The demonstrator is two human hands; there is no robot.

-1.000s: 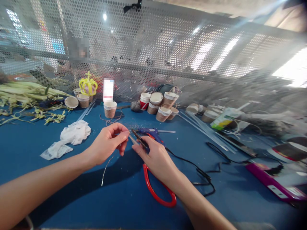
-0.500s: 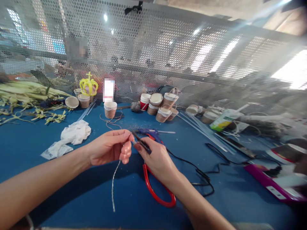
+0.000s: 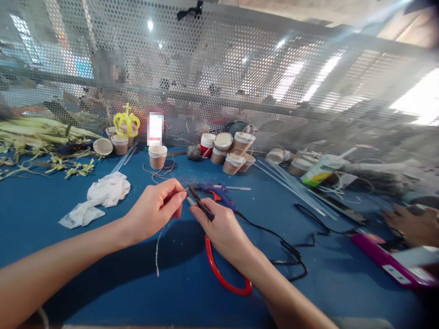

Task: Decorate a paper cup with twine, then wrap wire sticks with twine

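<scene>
My left hand (image 3: 157, 208) pinches a thin twisted cord (image 3: 157, 256), whose loose tail hangs below the palm. The cord's upper end is at my fingertips, close to the blades of a pair of scissors with red handles (image 3: 224, 274). My right hand (image 3: 219, 219) is closed round the scissors near the pivot, with the blades pointing up and left. One large red handle loop shows beneath the wrist. Just behind the right hand lies a blue hot glue gun (image 3: 221, 194) with a clear glue stick in it.
Fabric-trimmed cups (image 3: 234, 163), a ball of grey yarn (image 3: 194, 152) and a yellow crown (image 3: 127, 122) stand along the perforated screen. White crumpled cloth (image 3: 109, 188) lies at left. At right are clear sticks (image 3: 291, 187), a purple power strip (image 3: 384, 260) and another person's hand (image 3: 413, 224).
My left fingers have shifted, with the hand turned more palm down, and the cord's tail hangs shorter. My right hand is almost still. Another person's hand has appeared at the right.
</scene>
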